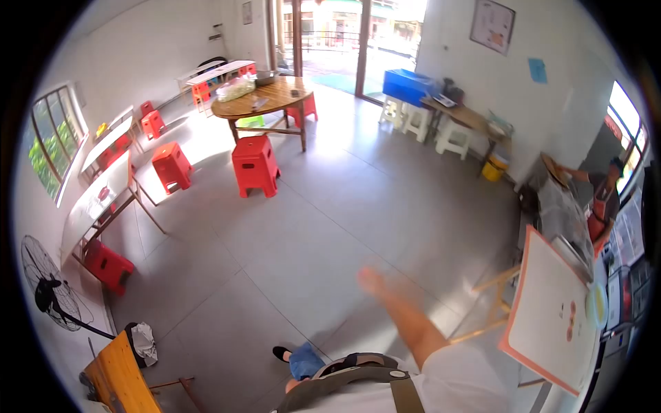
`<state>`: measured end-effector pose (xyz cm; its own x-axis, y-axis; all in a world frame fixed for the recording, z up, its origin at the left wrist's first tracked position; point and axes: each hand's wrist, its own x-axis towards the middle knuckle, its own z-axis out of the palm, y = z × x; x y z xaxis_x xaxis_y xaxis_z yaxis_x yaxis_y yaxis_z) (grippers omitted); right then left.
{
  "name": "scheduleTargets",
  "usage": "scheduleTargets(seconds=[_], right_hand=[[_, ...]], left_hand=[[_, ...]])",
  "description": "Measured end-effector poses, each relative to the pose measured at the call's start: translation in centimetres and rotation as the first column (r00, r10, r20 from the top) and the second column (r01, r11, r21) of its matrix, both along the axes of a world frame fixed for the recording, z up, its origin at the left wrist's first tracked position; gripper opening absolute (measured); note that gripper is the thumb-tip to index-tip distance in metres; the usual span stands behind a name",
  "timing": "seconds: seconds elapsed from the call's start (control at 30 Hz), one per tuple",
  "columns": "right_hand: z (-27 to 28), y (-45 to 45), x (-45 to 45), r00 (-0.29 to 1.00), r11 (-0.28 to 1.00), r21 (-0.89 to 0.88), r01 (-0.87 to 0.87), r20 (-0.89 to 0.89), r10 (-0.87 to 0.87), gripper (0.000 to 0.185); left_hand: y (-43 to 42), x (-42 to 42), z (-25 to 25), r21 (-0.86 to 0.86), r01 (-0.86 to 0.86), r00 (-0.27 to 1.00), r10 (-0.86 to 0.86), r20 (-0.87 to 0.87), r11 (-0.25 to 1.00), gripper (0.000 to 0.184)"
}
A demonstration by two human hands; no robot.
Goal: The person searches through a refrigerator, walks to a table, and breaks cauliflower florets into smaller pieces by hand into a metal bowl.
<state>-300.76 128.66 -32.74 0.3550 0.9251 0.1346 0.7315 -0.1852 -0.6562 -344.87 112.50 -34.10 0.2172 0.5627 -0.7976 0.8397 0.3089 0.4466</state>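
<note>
My right arm reaches forward over the grey tiled floor. At its end my right hand is smeared by motion, so its fingers cannot be read; no object shows in it. Nearest to that arm is a white folding table with an orange edge, some way to the right and apart from the hand. My left hand does not show; only a small patch of skin appears at my left side, beside a blue trouser leg and a black shoe.
Ahead stand a red stool and a round wooden table with a plastic bag on it. Long white tables and a fan line the left. A blue bin sits by the doorway. Another person is at right.
</note>
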Motion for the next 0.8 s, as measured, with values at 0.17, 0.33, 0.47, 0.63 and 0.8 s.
scheduleTargets(seconds=[0.17,0.33,0.47,0.63,0.8], right_hand=[[-1.8,-3.3,-11.5,0.897,0.173,-0.884,-0.434,-0.442,-0.01,0.026],[-0.2,-1.6,-7.3,0.981,0.598,-0.796,0.098,0.178,0.075,0.036],[0.1,2.6,-7.6,0.98,0.561,-0.815,0.142,0.195,0.035,0.038],[-3.5,10.3,-11.8,0.843,0.352,-0.936,-0.002,-0.191,-0.502,0.04],[-4.7,31.0,-9.1,0.953,0.358,-0.909,-0.212,-0.11,0.283,0.035]], left_hand=[[10.8,-7.5,4.4,0.046,-0.392,0.912,0.382,0.152,0.919,0.051],[21.9,-16.0,2.6,0.061,-0.07,0.996,0.067,0.054,0.996,0.049],[27.5,-19.7,1.6,-0.021,0.138,0.99,-0.137,0.038,0.99,0.047],[38.2,-19.0,0.3,0.051,0.133,0.991,-0.132,-0.026,0.99,0.045],[49.2,-17.7,1.1,0.153,0.044,0.997,-0.034,-0.067,0.987,0.043]])
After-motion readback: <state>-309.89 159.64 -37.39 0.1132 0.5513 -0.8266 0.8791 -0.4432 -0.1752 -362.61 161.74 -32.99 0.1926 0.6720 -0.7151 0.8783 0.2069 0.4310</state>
